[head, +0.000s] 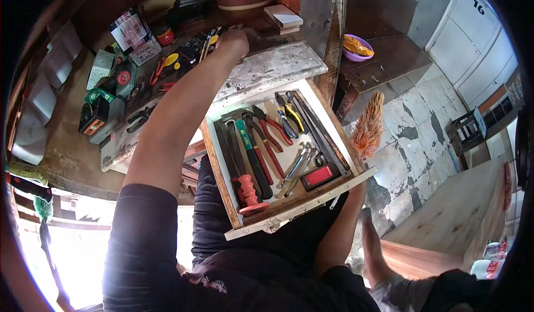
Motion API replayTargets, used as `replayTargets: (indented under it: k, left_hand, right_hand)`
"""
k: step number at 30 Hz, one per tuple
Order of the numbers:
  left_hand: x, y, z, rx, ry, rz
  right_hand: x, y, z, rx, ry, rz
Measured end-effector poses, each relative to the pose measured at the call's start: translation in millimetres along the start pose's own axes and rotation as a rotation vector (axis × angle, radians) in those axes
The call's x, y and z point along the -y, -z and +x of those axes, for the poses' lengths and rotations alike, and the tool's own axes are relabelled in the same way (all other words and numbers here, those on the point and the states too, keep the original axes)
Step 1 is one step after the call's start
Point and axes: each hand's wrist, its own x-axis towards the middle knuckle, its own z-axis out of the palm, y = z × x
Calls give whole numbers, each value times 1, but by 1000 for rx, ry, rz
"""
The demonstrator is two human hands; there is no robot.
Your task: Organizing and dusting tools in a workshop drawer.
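Observation:
My left hand (233,44) reaches over the bench to the cluttered tools at its back; its fingertips are too dim to tell whether they grip anything. Mostly hidden behind the drawer's right front corner, my right hand (357,186) is at the base of an orange-brown feather duster (369,128) and appears to hold it. Between my arms the wooden drawer (300,207) is pulled out. Inside lie red-handled pliers (273,128), yellow-and-black pliers (290,113), long-handled pincers (263,145), combination wrenches (295,166), a chisel with an orange hand guard (249,193) and a red-and-black block (317,176).
Left on the bench (79,157) are boxes (96,113), a red tin (163,35) and more pliers (139,119). White-topped boards (284,16) lie at the back. A purple bowl (358,52) rests on a brown cabinet. Another person's bare limb (372,243) shows at lower right.

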Motion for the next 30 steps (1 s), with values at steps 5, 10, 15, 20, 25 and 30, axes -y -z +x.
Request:
replayTargets:
  k: [5, 10, 15, 20, 25, 30]
  left_hand:
    - [-7, -10, 0, 7, 146, -26]
    - [0, -34, 19, -4, 66, -28]
    - [5, -25, 27, 176, -100, 32]
    - [13, -19, -7, 128, 30, -675]
    - [21, -39, -45, 194, 25, -1638]
    - [17, -62, -111, 39, -183, -1777]
  right_hand:
    - [-20, 12, 10, -104, -254, 195]
    - [-8, 5, -2, 110, 213, -19]
    - [15, -12, -12, -69, -76, 300]
    - [27, -23, -18, -10, -120, 447]
    - [34, -27, -20, -142, -194, 439]
    - [47, -35, -30, -186, -109, 370]
